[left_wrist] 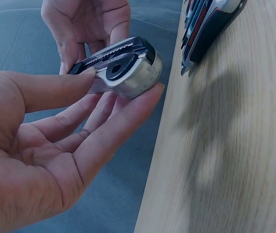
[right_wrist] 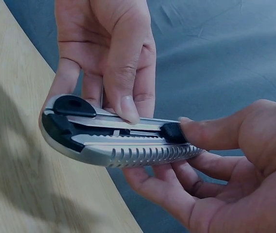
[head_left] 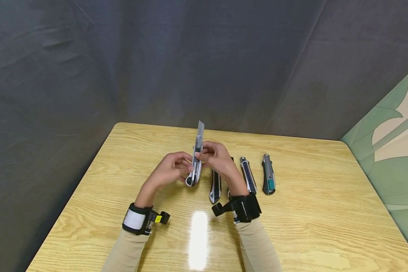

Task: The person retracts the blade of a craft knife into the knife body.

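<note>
Both hands hold a silver snap-off utility knife (head_left: 196,170) above the table, its bare blade (head_left: 200,129) pointing up and away from me. My left hand (head_left: 171,169) pinches the rounded rear end between thumb and fingers. Farther along the body, my right hand (head_left: 221,160) grips it, with the thumb pressed on the black slider (right_wrist: 173,132) and fingers beneath the ribbed edge. In the right wrist view, the left thumb lies along the metal channel, next to the black end cap (right_wrist: 74,105).
More utility knives lie to the right: a grey-and-black one (head_left: 215,187) partly behind the right hand, another (head_left: 248,173) beside the wrist, and one with a teal slider (head_left: 269,175). The wooden table (head_left: 326,196) meets a dark cloth (head_left: 207,68) at the back.
</note>
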`<state>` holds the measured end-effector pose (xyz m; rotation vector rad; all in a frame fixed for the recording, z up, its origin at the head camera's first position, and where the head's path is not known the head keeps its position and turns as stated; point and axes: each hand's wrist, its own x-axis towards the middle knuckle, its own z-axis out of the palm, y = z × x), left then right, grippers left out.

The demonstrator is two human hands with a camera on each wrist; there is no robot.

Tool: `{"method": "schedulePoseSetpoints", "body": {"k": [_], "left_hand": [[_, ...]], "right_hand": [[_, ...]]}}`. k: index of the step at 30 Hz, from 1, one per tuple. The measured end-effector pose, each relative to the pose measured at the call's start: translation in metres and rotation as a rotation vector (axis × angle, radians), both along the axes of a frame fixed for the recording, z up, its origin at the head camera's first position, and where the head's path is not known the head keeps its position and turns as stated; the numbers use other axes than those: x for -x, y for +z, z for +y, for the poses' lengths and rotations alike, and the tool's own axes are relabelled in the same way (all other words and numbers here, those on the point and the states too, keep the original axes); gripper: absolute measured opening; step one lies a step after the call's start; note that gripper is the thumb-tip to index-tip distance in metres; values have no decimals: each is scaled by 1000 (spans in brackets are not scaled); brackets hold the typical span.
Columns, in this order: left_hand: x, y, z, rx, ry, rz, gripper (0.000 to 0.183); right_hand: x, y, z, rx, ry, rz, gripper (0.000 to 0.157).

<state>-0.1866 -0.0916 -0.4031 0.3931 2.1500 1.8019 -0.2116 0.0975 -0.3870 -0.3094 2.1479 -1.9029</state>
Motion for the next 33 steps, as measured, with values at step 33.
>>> {"method": "schedulePoseSetpoints", "body": {"k": [33], "left_hand": [[5, 0, 7, -23, 36, 17, 26]], "right_hand": [[2, -2, 5, 13, 24, -45, 28]]}}
